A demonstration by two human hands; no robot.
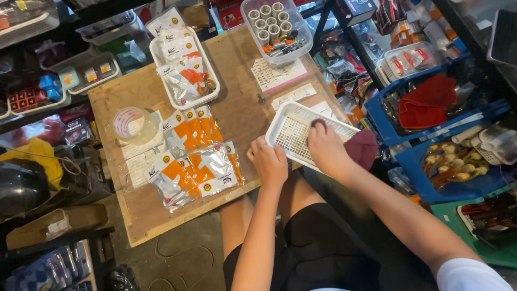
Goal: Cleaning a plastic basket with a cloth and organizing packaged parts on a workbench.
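**Mia:** What is far to the left of the hands?

**Ben:** A round clear tub [131, 124]. I can't tell what is in it. Closer to the left hand [268, 161] lie shiny orange and silver packets [194, 161]. Up past them a white tray [160, 54] holds more packets.

**Mia:** What do the hands do?

**Ben:** The left hand is curled and grips the near edge of a white basket [291, 132]. The right hand [326, 151] presses a dark red cloth [362, 148] inside it. The basket sits on the wooden table [242, 108].

**Mia:** And above?

**Ben:** A clear box [301, 32] holds little grey rolls. To the right, blue bins [393, 134] hold red cloth. The rest is too messy to make out.
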